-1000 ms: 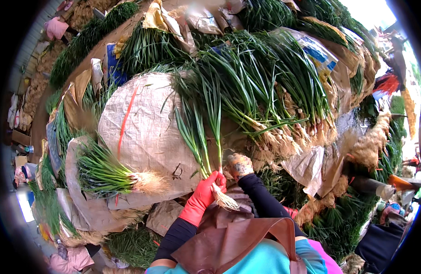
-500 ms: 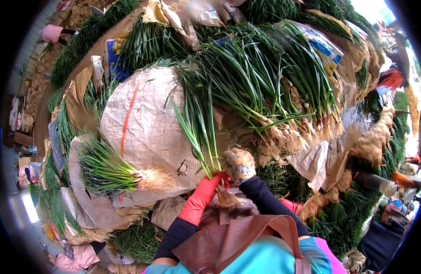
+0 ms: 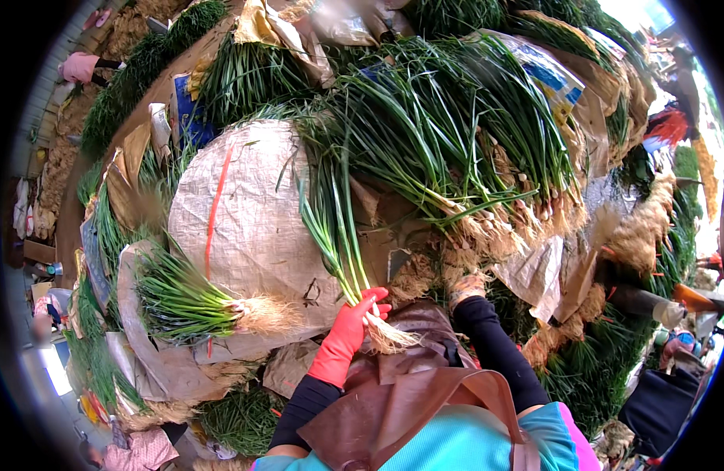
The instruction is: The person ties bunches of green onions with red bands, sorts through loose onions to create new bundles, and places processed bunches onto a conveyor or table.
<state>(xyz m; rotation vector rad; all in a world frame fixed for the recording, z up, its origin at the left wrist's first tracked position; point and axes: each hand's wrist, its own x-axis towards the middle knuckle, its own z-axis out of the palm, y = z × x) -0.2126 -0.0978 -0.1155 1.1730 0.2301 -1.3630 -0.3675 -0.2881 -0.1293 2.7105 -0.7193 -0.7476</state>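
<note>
My left hand (image 3: pixel 354 318), in a red rubber glove, is closed round the white stems of a few green garlic stalks (image 3: pixel 344 255). Their leaves point away from me, and their pale roots (image 3: pixel 389 336) hang past my fingers over the brown apron (image 3: pixel 409 377). My right hand (image 3: pixel 466 290), in a patterned glove with a dark sleeve, is at the near edge of a big heap of green garlic (image 3: pixel 448 133), by its roots. Its fingers are mostly hidden, so their hold does not show. A separate bundle of green garlic (image 3: pixel 193 302) lies to the left, roots toward me.
A pale woven sack surface (image 3: pixel 252 196) with a red stripe lies under the left bundle. More greens (image 3: pixel 252 86) and sacking are piled at the back. Root-ended bundles (image 3: pixel 637 228) stand at the right. Other people in pink (image 3: pixel 142 451) are at the far left.
My right hand has left the stalks in my left hand and moved right, to the heap's roots. My left hand still holds its stalks, now tilted slightly more to the left.
</note>
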